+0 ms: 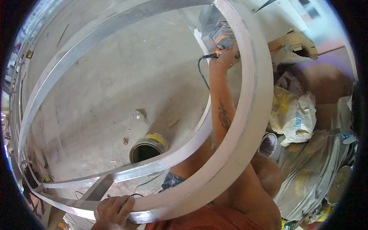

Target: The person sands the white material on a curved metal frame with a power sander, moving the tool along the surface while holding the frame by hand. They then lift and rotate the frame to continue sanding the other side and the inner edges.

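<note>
A large oval frame of curved metal bars (251,103) spans the view, its near band coated in pale pinkish-beige. My left hand (113,210) is closed over the band at the lower left, fingers wrapped on its edge. My right arm reaches up inside the curve. At its end my right hand (229,57) is closed round an orange-and-grey corded power tool (224,40), close against the inner side of the frame near a metal upright (208,21). A black cord hangs from the tool's rear. The band hides part of the tool, and its working face does not show.
An open can (147,148) with a yellow band stands on the dusty concrete floor (115,88) inside the frame. To the right are cardboard (293,44), a crumpled white bag (299,119), another bucket (267,145) and plastic sheeting (303,172). A crossbar (99,188) joins the frame's bars.
</note>
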A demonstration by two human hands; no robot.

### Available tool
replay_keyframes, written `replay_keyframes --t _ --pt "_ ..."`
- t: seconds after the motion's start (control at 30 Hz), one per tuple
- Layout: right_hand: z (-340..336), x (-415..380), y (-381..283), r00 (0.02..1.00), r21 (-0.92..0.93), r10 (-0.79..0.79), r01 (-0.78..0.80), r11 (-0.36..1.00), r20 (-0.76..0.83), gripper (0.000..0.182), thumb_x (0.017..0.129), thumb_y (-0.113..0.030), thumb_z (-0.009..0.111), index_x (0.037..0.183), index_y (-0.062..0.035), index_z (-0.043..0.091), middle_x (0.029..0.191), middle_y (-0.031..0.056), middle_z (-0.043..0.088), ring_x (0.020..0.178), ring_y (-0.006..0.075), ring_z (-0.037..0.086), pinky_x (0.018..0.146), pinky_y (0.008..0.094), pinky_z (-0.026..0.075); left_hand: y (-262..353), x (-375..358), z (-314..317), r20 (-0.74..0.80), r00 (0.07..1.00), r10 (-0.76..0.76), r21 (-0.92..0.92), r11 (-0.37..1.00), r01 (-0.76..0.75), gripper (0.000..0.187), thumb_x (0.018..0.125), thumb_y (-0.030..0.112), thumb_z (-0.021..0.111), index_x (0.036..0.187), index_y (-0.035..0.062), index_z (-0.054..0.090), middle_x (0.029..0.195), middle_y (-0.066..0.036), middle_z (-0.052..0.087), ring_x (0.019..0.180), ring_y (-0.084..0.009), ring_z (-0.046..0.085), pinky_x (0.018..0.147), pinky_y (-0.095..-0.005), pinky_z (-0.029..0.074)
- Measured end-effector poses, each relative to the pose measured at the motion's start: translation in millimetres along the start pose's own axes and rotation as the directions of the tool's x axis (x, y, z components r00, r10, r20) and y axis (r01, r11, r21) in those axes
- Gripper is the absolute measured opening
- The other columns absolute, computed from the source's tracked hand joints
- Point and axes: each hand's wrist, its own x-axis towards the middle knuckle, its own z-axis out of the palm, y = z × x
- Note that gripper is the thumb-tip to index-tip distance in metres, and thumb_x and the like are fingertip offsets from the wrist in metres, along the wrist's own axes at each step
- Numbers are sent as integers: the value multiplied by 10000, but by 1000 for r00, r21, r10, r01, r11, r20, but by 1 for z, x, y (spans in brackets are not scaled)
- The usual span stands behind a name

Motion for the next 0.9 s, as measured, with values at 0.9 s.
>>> replay_keyframes --t 0.9 --pt "-27 37 54 901 -849 -240 424 316 361 661 939 -246 654 1480 -34 340 1378 150 500 1094 271 612 868 431 554 -2 5 -3 -16 999 41 36 999 -40 462 854 282 712 1226 19 637 1065 -149 702 925 -330 702 791 -435 577"
